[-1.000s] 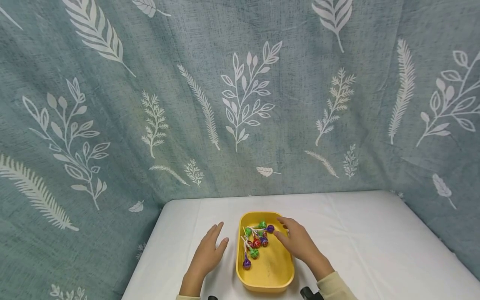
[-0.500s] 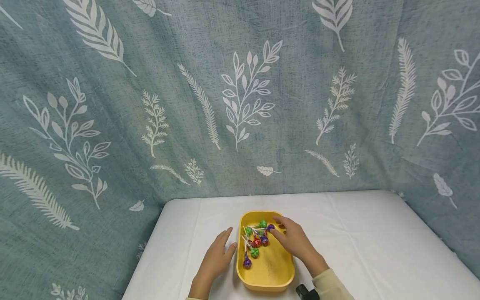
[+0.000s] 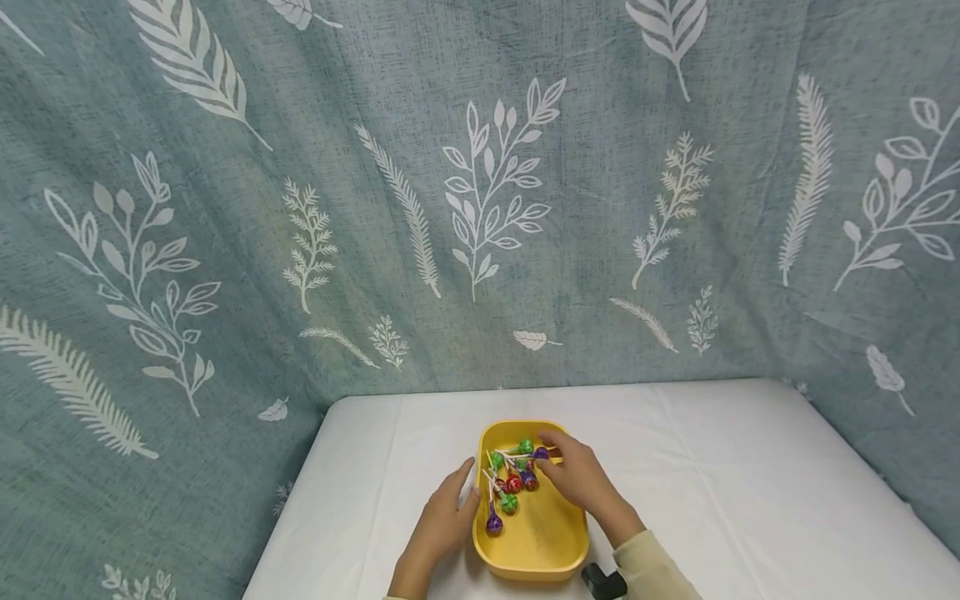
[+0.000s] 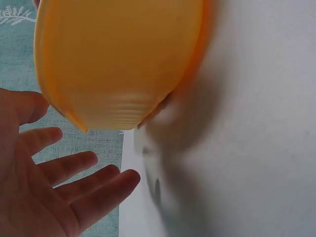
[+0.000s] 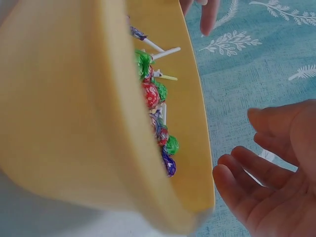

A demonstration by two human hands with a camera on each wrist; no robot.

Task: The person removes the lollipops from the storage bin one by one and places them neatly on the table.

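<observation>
Head view: the left hand [image 3: 446,517] has come in beside the yellow tub [image 3: 536,535]; the right hand [image 3: 582,477] has edged inward above it, near the lollipops [image 3: 513,483] inside. Both grips look released, leaving the tub flanked, not grasped, on the white bench [image 3: 712,467] before a leafy curtain [image 3: 420,333].

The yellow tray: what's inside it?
The yellow tray holds a loose cluster of lollipops in green, red and purple wrappers. From the head view, the right hand covers part of its far-right side; the lollipops overlap, so anything beneath them is hidden.
</observation>
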